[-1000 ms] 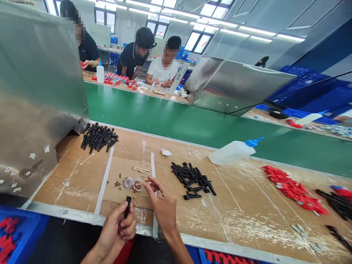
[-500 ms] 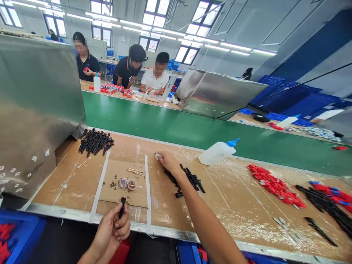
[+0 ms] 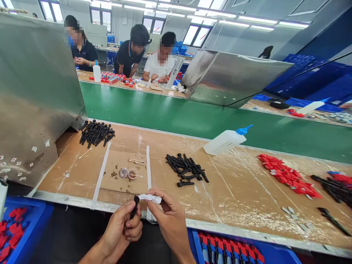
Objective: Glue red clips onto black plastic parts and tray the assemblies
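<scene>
My left hand [image 3: 123, 229] grips a small black plastic part [image 3: 135, 204] upright at the near table edge. My right hand [image 3: 167, 220] pinches a small white wad of tissue [image 3: 150, 198] against the tip of that part. Just beyond my hands lie two small round caps [image 3: 128, 173] holding glue-like stuff, with thin sticks [image 3: 136, 161] beside them on a cardboard sheet. A heap of black parts [image 3: 186, 168] lies right of the sheet. Another heap of black parts [image 3: 96, 133] sits at the back left.
A white squeeze bottle with blue nozzle [image 3: 227, 140] lies by the green conveyor belt [image 3: 176, 115]. Red parts [image 3: 286, 178] lie at right. Steel guards [image 3: 35, 91] stand at left and far right. Blue bins [image 3: 16, 231] hold red parts. Three people work across the belt.
My right hand reached out to the white wad on the table, picked it up and brought it back to the black part in my left hand.
</scene>
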